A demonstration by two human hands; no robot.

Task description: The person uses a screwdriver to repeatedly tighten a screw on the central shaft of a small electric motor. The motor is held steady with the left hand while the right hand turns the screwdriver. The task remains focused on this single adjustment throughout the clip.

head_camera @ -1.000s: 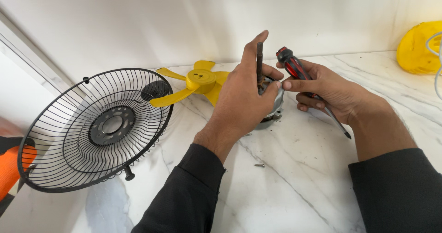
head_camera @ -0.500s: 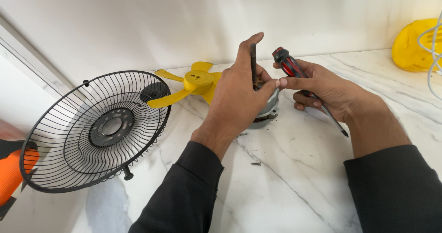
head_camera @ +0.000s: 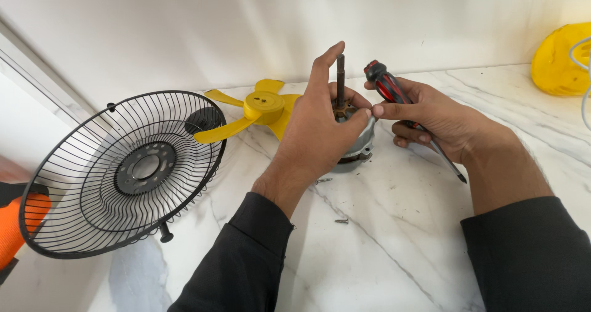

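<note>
Hiding most of one fan motor (head_camera: 360, 144), the left hand (head_camera: 320, 127) is wrapping its fingers around it; right hand (head_camera: 431, 118) is gripping one screwdriver (head_camera: 394, 96); two loose screws (head_camera: 341, 221) are lying on the surface (head_camera: 394, 238).

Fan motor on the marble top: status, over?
Left hand grips grey metal fan motor, shaft up. Right hand holds red-and-black screwdriver, fingertip at motor. Loose screws on white marble counter.

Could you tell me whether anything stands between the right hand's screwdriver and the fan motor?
Only the left hand, which wraps the fan motor from the front. The right hand holds the screwdriver beside it, tip pointing away.
</note>
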